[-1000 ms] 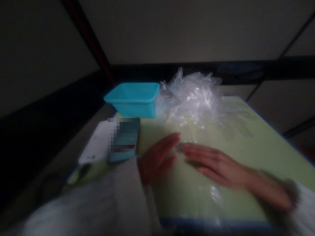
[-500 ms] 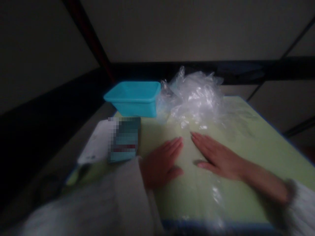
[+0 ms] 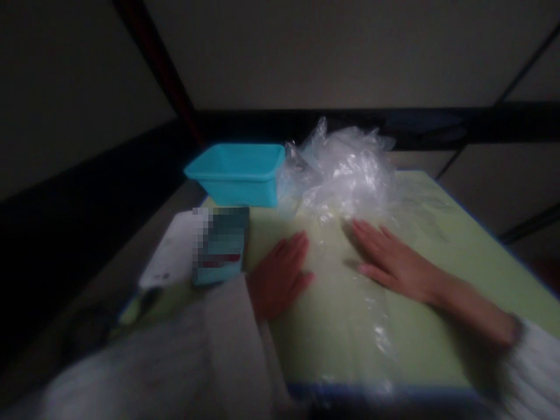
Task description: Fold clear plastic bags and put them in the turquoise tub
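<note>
My left hand (image 3: 279, 274) lies flat with fingers stretched out on a clear plastic sheet (image 3: 350, 303) spread over the light green table mat (image 3: 459, 256). My right hand (image 3: 389, 259) also rests flat and open on the sheet, a little to the right, its fingertips close to a crumpled heap of clear plastic (image 3: 343, 172) at the back of the mat. Neither hand holds anything. White sleeves cover both forearms.
A turquoise plastic tub (image 3: 238, 172) stands at the back left of the mat, beside the heap. A teal box (image 3: 221, 245) and a white flat object (image 3: 170, 254) lie at the left edge. Dark frame bars and a wall stand behind.
Both hands have slid apart and forward across the plastic sheet, from nearly touching fingertips to lying flat side by side, the right one reaching closer to the crumpled heap.
</note>
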